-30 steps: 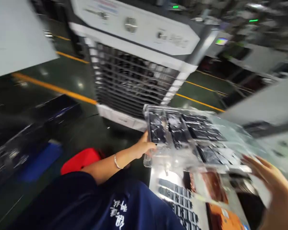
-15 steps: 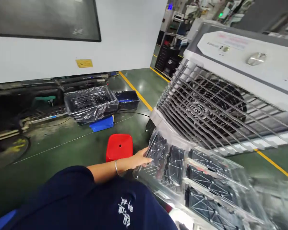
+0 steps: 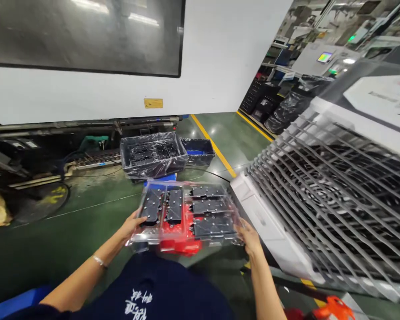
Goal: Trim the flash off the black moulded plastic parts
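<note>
A clear plastic tray (image 3: 186,238) is held level in front of my body, one hand at each short end. Several flat black moulded parts (image 3: 208,226) lie in its compartments, two upright on the left and the others crosswise on the right. My left hand (image 3: 133,226) is closed on the tray's left edge, thumb over the rim beside a black part. My right hand (image 3: 248,235) grips the right edge, its fingers partly hidden. Through the clear plastic shows a red stool (image 3: 180,246) beneath.
Beyond the tray, a black bin lined with clear film (image 3: 153,166) holds similar black parts; a smaller black bin (image 3: 200,153) adjoins it. A large fan cooler with a grille (image 3: 320,200) stands close on the right. A white machine (image 3: 213,58) spans the back.
The tray has swung from the lower right, by the cooler, to the middle in front of me. My right hand has come into view at its right end. The view has turned right.
</note>
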A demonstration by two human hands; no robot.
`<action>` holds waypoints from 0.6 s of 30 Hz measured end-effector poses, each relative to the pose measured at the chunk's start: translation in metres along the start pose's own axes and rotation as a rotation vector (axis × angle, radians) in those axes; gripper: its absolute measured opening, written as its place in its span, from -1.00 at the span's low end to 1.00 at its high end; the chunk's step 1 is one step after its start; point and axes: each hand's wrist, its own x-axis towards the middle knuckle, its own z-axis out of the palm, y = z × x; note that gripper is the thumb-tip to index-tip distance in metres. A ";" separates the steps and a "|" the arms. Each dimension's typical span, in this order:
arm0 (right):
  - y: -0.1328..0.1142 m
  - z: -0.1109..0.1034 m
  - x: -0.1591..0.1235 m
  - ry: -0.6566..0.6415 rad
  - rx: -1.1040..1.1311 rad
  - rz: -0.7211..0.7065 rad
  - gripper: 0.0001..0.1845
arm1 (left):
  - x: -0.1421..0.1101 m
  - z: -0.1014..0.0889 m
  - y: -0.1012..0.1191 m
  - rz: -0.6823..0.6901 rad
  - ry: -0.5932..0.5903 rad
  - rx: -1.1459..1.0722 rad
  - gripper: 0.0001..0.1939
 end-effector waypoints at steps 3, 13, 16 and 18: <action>-0.028 0.088 0.039 -0.089 0.039 -0.024 -0.20 | 0.046 -0.049 0.030 -0.051 0.188 -0.060 -0.22; -0.138 0.356 0.198 -0.232 -0.042 -0.043 -0.37 | 0.259 -0.120 0.167 -0.032 0.310 -0.208 -0.41; -0.165 0.429 0.252 -0.272 -0.115 -0.025 -0.38 | 0.319 -0.133 0.209 -0.047 0.350 -0.174 -0.47; -0.180 0.470 0.286 -0.303 -0.176 -0.027 -0.35 | 0.361 -0.140 0.232 -0.059 0.368 -0.140 -0.54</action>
